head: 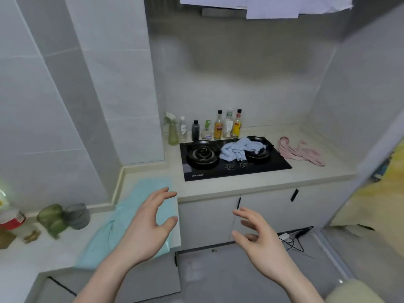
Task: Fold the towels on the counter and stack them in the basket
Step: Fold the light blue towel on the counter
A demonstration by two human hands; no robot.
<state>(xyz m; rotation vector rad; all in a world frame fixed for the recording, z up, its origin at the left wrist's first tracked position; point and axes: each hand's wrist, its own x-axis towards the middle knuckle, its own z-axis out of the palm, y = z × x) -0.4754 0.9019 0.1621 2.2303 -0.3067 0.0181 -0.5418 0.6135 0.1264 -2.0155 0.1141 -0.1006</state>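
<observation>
Towels are lying in three spots on the pale stone counter (251, 182): a mint-green towel (131, 217) is spreading flat along the near corner, its long axis running away from the person, a crumpled light-blue towel (238, 149) is slumping across the black glass hob (231, 169), and a pink towel (299, 153) is bunching up beyond it. Directly over the mint cloth the left hand (145, 228) is hovering, fingers loosely spread and holding nothing; the right hand (260, 239) is hanging off the counter edge, equally empty and relaxed. The left is therefore nearer. All three look like soft terry, though blur is hiding the weave. No basket is showing.
</observation>
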